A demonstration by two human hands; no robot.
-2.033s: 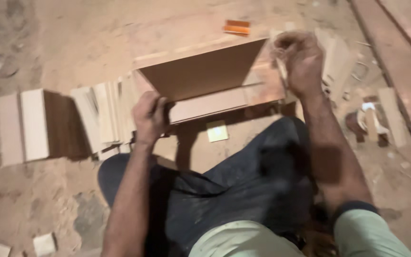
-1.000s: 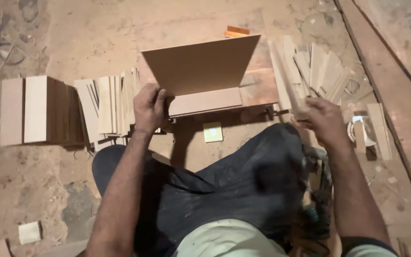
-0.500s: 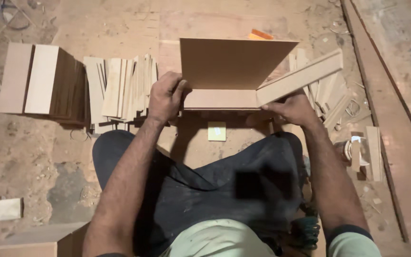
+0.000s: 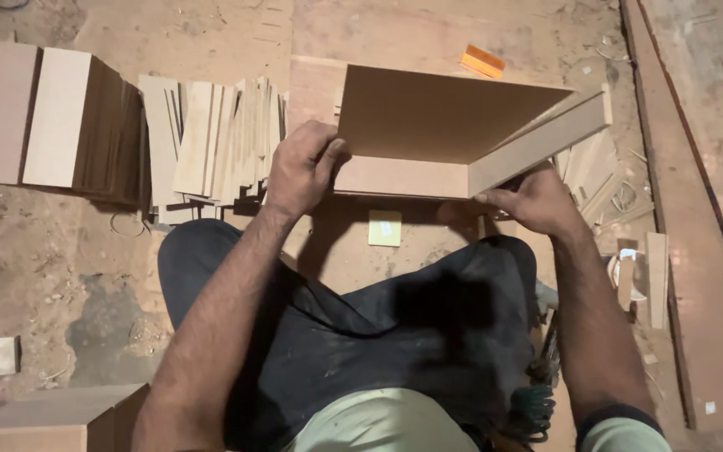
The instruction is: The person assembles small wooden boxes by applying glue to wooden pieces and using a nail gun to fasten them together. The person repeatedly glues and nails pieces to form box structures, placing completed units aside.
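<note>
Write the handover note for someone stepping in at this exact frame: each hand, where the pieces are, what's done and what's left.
Left hand: gripping the left end of the upright back panel and low front panel.
Right hand: pressing the side strip against their right end.
Spare pieces: loose strips and stacked boards on the floor to the left.
Done: back, front and right side stand together as a box corner.
Left: the left end looks open; nothing visible fastens the joints, so they probably rely on the hands.

Dusty brown workshop floor (image 4: 169, 25) strewn with wood scraps under warm, dim light. Stacked pale wooden boards (image 4: 52, 117) and fanned thin wooden strips (image 4: 211, 138) lie left of the hands; a long reddish-brown plank (image 4: 696, 209) runs along their right.
</note>
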